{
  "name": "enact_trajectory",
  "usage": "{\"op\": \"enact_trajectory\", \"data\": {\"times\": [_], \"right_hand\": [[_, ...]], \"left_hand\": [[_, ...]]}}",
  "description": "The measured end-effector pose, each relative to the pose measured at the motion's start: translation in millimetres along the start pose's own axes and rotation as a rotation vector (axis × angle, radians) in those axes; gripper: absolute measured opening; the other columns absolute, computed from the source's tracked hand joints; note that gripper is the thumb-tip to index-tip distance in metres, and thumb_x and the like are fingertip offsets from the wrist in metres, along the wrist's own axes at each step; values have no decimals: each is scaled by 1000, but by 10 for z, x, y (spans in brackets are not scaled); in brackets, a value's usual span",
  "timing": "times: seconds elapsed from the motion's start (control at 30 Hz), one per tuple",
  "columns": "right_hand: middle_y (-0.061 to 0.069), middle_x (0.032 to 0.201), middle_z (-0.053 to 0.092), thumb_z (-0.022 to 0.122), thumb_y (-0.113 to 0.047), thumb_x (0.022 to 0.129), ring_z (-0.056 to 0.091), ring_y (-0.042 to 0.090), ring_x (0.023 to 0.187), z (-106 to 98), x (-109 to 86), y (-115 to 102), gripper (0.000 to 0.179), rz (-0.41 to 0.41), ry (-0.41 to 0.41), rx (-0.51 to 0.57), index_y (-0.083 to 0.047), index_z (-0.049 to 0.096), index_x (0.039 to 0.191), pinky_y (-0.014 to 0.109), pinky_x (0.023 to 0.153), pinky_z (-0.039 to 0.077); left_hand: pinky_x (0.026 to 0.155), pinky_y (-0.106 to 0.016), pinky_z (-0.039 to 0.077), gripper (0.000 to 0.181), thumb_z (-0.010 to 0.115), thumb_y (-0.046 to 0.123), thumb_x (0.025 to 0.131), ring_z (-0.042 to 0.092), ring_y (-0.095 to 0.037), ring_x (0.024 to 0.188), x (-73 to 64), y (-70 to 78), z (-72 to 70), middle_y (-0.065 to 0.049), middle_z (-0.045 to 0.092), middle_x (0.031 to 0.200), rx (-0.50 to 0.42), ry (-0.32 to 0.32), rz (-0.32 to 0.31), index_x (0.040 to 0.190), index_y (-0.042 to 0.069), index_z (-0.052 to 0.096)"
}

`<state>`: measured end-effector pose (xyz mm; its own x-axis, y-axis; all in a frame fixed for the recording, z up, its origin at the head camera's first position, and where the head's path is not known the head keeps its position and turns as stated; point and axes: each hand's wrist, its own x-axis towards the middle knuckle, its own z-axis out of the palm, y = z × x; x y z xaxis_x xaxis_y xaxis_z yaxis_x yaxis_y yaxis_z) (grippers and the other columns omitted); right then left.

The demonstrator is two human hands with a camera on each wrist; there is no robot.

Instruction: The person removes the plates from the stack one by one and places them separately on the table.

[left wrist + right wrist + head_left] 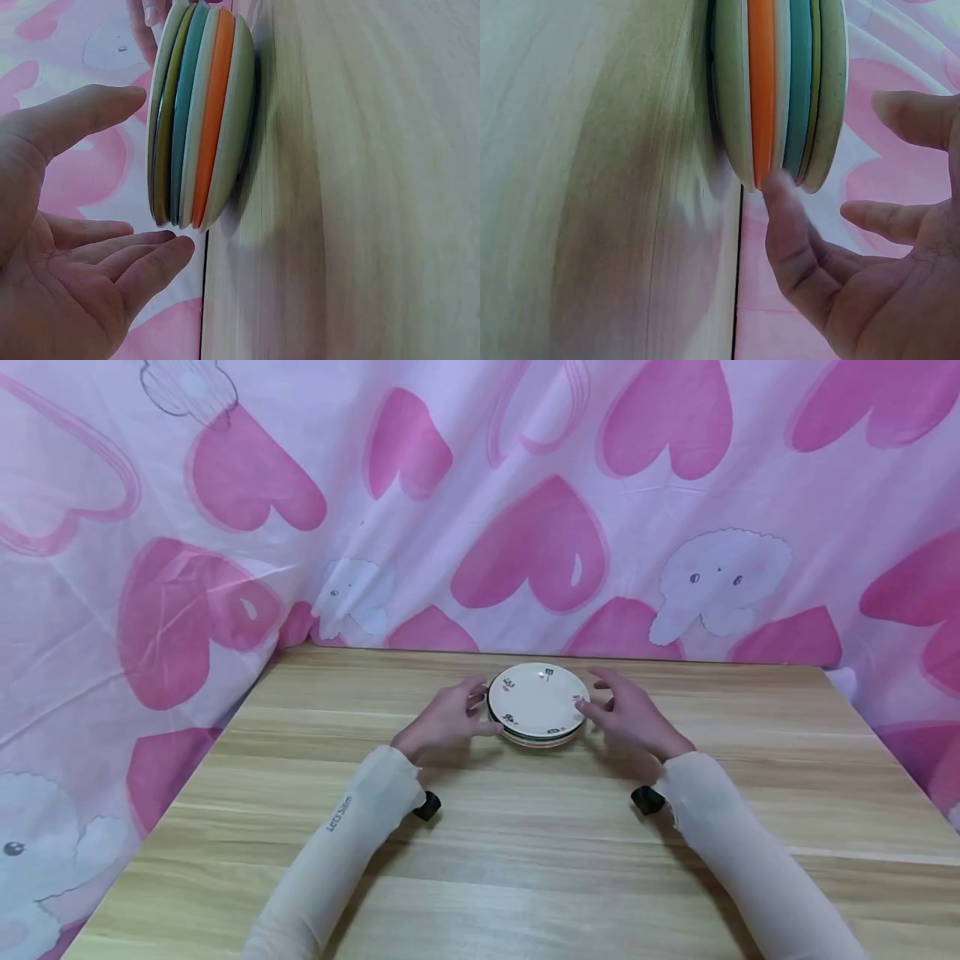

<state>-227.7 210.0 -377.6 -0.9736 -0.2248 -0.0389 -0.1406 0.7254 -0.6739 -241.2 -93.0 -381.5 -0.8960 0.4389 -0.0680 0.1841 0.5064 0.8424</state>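
Observation:
A stack of several round plates [536, 697] sits near the back of the wooden table. The top one is cream with small printed motifs and a dark edge. Seen side-on in the left wrist view, the stacked plates [214, 120] show orange, teal, mustard and cream rims. My left hand [450, 714] is at the stack's left side, thumb and fingers spread, with a small gap to the rims. On the right side, my right hand [626, 714] has its fingers apart and relaxed. One right fingertip [778, 187] overlaps the lower rims; whether it touches them I cannot tell.
The wood-grain tabletop [517, 860] stretches in front of the stack. Behind it and at both sides hangs a pink curtain [480, 527] with hearts and white cartoon animals. A black device [427, 806] is under the left wrist, another black device [647, 800] under the right.

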Motion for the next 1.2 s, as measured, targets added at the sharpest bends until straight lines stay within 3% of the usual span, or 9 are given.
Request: {"op": "enact_trajectory", "data": {"times": [0.2,0.4,0.63,0.77,1.03,1.2], "right_hand": [[27,154,38,61,-32,100,68,33,102,6,16,-9,73,29,-54,119,-12,23,160,41,86,61],[31,153,34,61,-18,100,67,29,80,51,58,1,72,12,-86,257,-7,21,159,36,71,60],[28,153,34,63,-13,98,66,25,82,90,83,-22,72,-2,-93,301,-6,24,159,30,67,59],[26,152,35,64,-10,97,65,24,80,110,108,-18,72,8,-89,306,-6,25,158,27,66,58],[24,156,32,65,-11,96,61,29,108,119,121,-26,72,44,-86,280,-10,27,158,21,72,57],[23,156,30,63,-7,96,61,26,101,123,127,-22,72,54,-93,314,-10,27,158,24,70,58]], "left_hand": [[118,-39,41,76,79,13,85,48,-29,143,25,9,35,-16,50,153,-36,-8,30,150,2,41],[118,-35,41,69,77,7,85,47,-24,144,29,-4,73,-13,49,154,-83,-13,50,147,2,46],[118,-33,41,69,77,4,85,43,-21,146,47,0,104,-11,47,155,-134,5,22,148,3,47],[116,-33,43,67,76,4,86,45,-23,145,54,14,93,-13,49,154,-82,11,29,146,2,48],[116,-36,43,64,77,7,85,50,-25,141,57,20,86,-12,53,150,26,22,60,144,2,50],[115,-38,45,64,79,9,84,55,-25,137,59,27,88,-11,57,147,73,33,65,143,4,52]]}}
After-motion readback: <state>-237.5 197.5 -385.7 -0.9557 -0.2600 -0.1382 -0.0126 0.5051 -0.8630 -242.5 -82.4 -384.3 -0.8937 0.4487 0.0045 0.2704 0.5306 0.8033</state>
